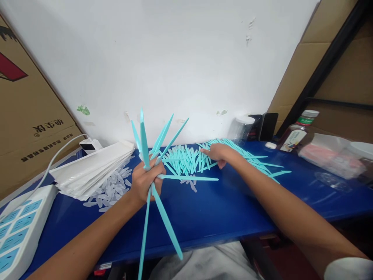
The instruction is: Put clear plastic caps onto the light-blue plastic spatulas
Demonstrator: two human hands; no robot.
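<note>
My left hand (148, 179) is closed around several long, thin turquoise plastic sticks (167, 221), raised above the table. They fan out in different directions, some upward, two downward and one to the right. Small translucent pieces show at the stick ends near my fingers. Over at the right edge of a pile of shorter-looking turquoise sticks (183, 161) is my right hand (217, 152), index finger stretched out onto the pile and thumb lower down. Its other fingers are partly hidden. More long turquoise sticks (256, 159) lie spread behind and right of that hand.
Loose translucent pieces (112, 190) lie beside a stack of white bags (93, 171) at left. A power strip (20, 229) sits on the blue table (215, 210). At right are a bottle (297, 132), a clear jar (241, 130) and a pink package (330, 155).
</note>
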